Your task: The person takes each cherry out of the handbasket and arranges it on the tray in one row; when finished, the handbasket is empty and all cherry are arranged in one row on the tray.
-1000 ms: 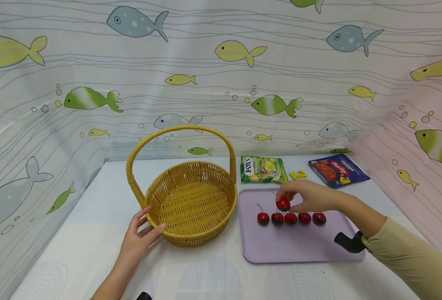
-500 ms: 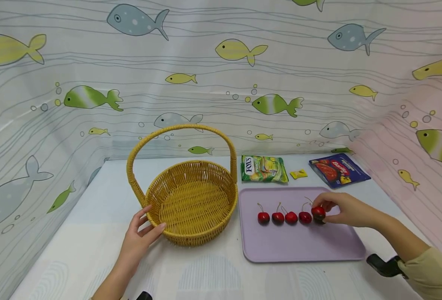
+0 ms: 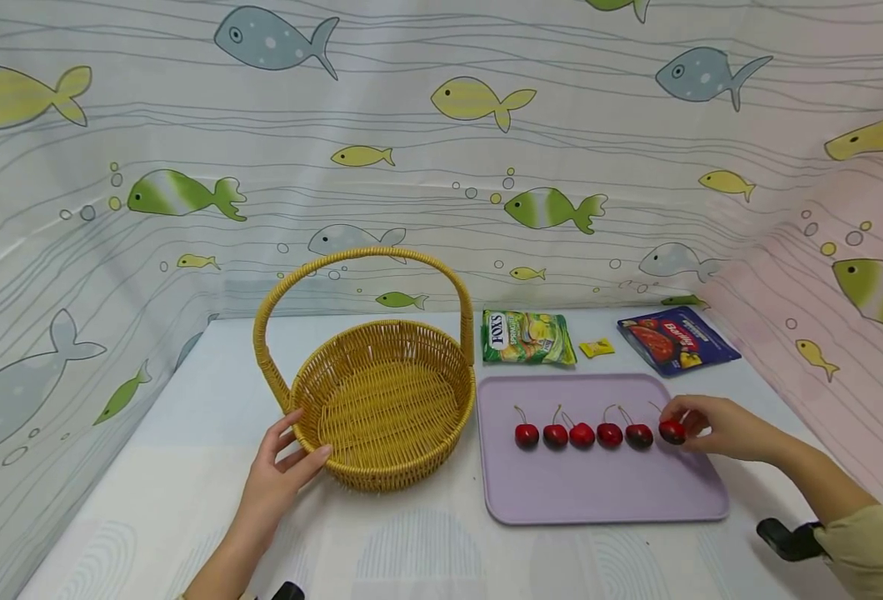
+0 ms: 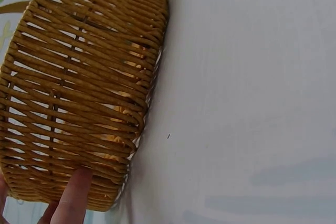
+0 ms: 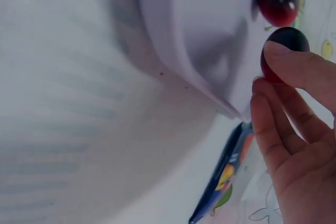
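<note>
My right hand [image 3: 720,428] pinches a dark red cherry [image 3: 671,431] between thumb and fingers, at the right end of a row of cherries on the lilac tray [image 3: 584,492]. Up close in the right wrist view, the thumb presses on the held cherry [image 5: 286,39], and a neighbouring cherry [image 5: 277,2] sits just beyond it. The held cherry's stem points up and left in the head view. My left hand [image 3: 275,477] touches the near left side of a woven yellow basket [image 3: 385,479] with loosely spread fingers. A fingertip [image 4: 79,184] meets the wicker wall in the left wrist view.
The basket has a tall arched handle [image 3: 366,252], and its inside holds nothing visible. Behind the tray lie a green Fox's candy bag [image 3: 529,337], a small yellow wrapped candy [image 3: 596,348] and a blue Barilla pouch [image 3: 677,340]. Fish-printed cloth walls surround the table.
My right hand has carried the cherry rightward and down, from above the middle of the row to beside its last cherry. The left hand and the basket have kept their places.
</note>
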Demonstrator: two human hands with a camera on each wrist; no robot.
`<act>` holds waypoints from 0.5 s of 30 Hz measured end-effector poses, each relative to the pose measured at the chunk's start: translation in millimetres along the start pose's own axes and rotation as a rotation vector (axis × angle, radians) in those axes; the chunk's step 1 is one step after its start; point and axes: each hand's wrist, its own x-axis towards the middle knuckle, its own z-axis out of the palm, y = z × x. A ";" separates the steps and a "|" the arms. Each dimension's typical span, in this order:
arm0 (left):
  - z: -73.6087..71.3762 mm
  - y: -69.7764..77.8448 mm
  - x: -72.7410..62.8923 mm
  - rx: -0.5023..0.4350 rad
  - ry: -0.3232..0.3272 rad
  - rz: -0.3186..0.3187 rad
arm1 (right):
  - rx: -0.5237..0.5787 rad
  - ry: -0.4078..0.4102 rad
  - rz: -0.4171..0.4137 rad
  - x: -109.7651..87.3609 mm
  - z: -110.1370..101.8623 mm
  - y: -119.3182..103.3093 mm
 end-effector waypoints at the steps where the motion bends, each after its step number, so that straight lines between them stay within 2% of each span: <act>1: 0.1 0.1 0.0 -0.002 0.000 -0.001 | 0.002 -0.010 0.014 0.1 0.8 1.7; 7: 0.5 -0.7 0.6 0.004 0.000 0.002 | 0.008 -0.059 0.100 1.5 5.4 7.2; 15: 1.1 0.1 0.1 0.005 -0.004 0.004 | 0.004 -0.041 0.104 3.3 9.1 4.7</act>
